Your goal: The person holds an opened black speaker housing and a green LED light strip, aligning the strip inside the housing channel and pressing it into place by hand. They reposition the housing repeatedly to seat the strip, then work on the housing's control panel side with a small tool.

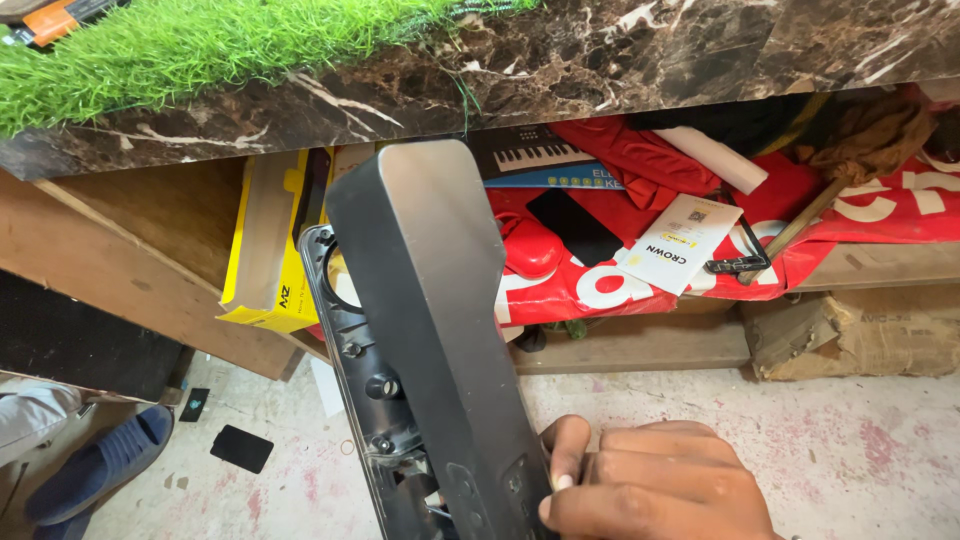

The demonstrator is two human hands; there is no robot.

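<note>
Grey plastic panel (425,300) — right hand (655,485), fingers (565,450) gripping its edge

cover panel (425,300): matt grey plastic | counter (620,60): glossy marble | shelf (150,260): rough wood

Bright, even daylight, soft sheen on the grey panel (420,300), shaded shelf recess, sharp focus throughout.

The bottom edge cuts off the grey panel (430,330) and right hand (655,485).
</note>
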